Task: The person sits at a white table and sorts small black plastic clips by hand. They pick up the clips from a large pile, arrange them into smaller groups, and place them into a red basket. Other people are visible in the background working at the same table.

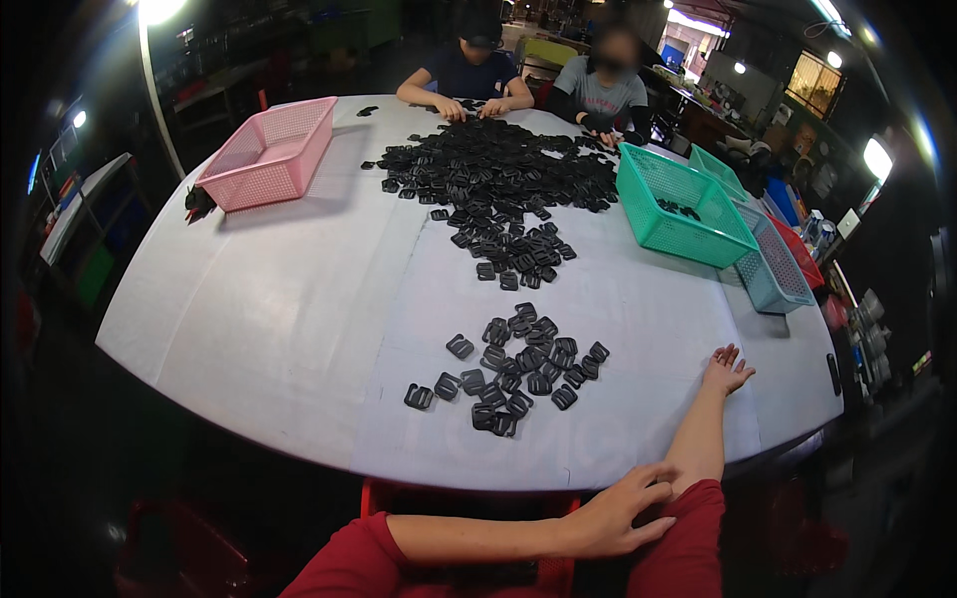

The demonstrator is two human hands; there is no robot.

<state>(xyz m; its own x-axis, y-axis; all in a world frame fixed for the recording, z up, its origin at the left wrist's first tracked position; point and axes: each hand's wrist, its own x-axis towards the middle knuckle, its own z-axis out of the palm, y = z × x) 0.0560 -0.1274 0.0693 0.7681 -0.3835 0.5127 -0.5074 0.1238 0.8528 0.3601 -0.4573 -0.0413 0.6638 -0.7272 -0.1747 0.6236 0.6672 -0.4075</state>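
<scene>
We are resting our right hand [729, 371] palm up beside the loose black buckles [538, 383].
Its fingers are lying apart, holding nothing, while our left hand [620, 513] is touching the right forearm [701, 429] at the red sleeve [695, 513], thumb and fingers parted. The nearer buckles are lying scattered on the white table [269, 329] in front of us, left of the right hand; a larger heap [488, 164] is spreading beyond them, between the pink basket [257, 186] and the green basket [688, 239]. Two people are sitting at the far edge.
</scene>
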